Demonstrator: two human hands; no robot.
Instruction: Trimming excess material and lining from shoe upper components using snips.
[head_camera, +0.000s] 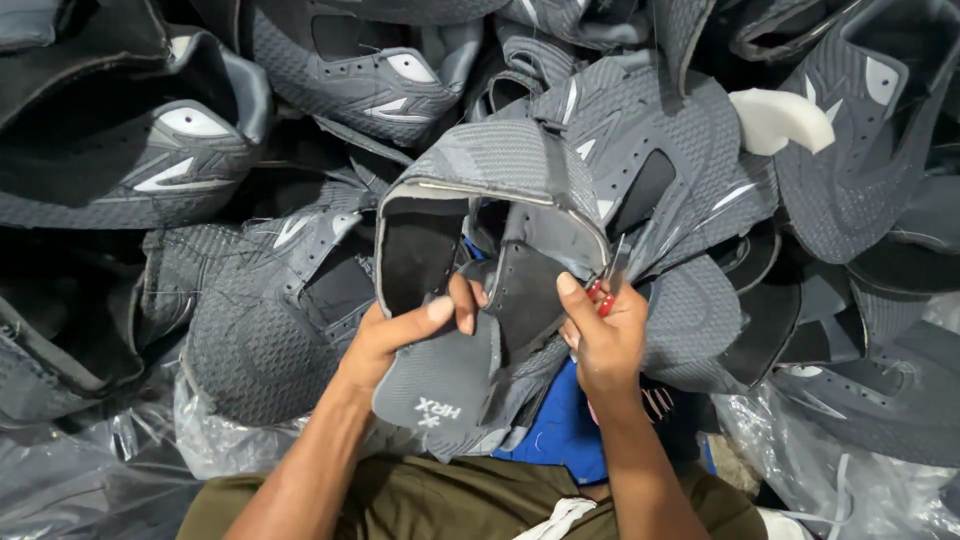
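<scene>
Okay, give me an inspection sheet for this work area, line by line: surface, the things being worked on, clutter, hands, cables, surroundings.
Surface: hidden under piled parts and clear plastic sheeting.
Job's things: grey shoe upper held open; small red-handled cutting tool.
Clutter: heap of grey shoe uppers all around; white foam piece; blue cloth.
Grippers: left hand grips the upper's tongue end; right hand holds the tool, fingers on the lining.
Cables: nothing seen.
Surroundings: person's olive garment at the bottom edge.

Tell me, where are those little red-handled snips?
In the right hand, the red-handled snips poke up beside the grey shoe upper held at centre.
</scene>
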